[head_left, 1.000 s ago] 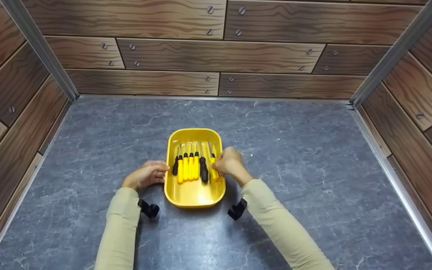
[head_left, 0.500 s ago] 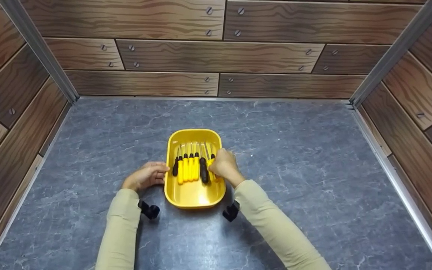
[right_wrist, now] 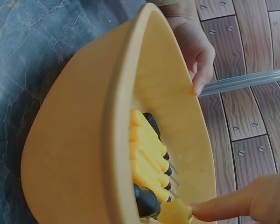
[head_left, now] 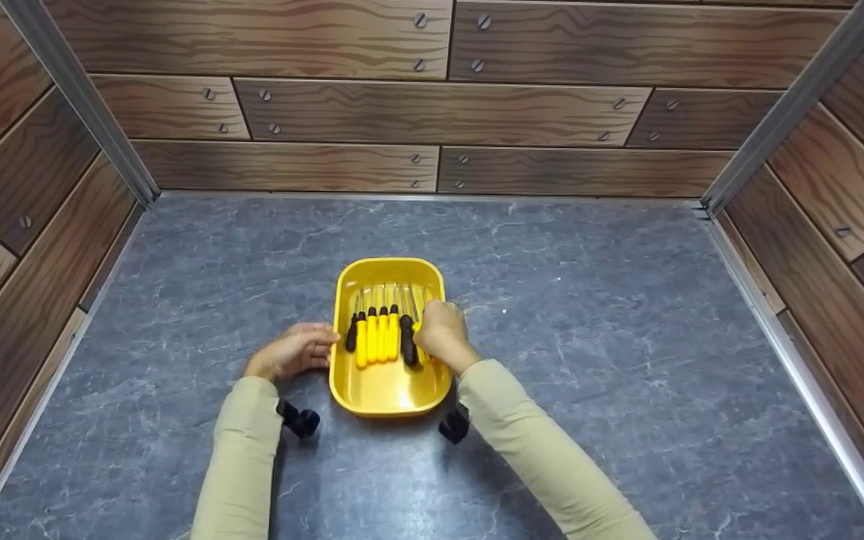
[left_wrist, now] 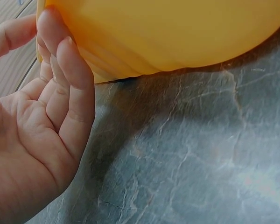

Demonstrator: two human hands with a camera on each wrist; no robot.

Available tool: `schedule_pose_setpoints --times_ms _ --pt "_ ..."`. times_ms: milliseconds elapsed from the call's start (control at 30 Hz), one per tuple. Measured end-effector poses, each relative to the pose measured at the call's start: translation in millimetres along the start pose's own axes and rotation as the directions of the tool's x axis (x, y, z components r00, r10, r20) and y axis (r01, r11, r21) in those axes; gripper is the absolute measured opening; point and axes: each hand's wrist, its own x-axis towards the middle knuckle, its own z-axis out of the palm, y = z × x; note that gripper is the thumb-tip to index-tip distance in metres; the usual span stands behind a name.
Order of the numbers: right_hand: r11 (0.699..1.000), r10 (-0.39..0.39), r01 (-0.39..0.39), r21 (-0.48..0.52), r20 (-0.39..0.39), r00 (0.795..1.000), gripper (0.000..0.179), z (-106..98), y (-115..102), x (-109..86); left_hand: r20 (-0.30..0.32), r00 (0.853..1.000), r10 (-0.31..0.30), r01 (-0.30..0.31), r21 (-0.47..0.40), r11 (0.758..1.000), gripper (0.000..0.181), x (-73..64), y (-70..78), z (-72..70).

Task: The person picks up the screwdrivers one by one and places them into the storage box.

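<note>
A yellow tray [head_left: 372,391] holds a row of screwdrivers lying side by side, blades pointing away. Several have yellow handles [head_left: 382,339]; a small black-handled screwdriver [head_left: 351,334] lies at the row's left. To its right is a larger black-handled screwdriver [head_left: 408,342]. My left hand [head_left: 291,352] grips the tray's left side, thumb at the rim and fingers against the outer wall [left_wrist: 177,35]. Reaching over the right rim, my right hand [head_left: 447,334] holds a yellow screwdriver [right_wrist: 175,212] by its handle, beside the larger black one. The hand hides most of that handle.
The tray stands on a grey marbled tabletop [head_left: 589,337]. Wood-patterned panels [head_left: 342,109] wall in the back and both sides, with metal rails along the corners. A black wrist camera [head_left: 298,420] sticks out from the left sleeve.
My right hand has moved left over the tray's rim, bringing the yellow screwdriver closer to the larger black-handled one. The left hand and tray look unchanged.
</note>
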Motion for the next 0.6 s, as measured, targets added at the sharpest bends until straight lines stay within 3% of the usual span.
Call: schedule_pose_setpoints --times_ms 600 --pt "0.999 0.033 -0.033 -0.025 0.008 0.999 0.012 16 -4 4.2 0.005 1.0 -0.004 0.004 0.016 1.0 0.015 0.3 0.3 0.5"
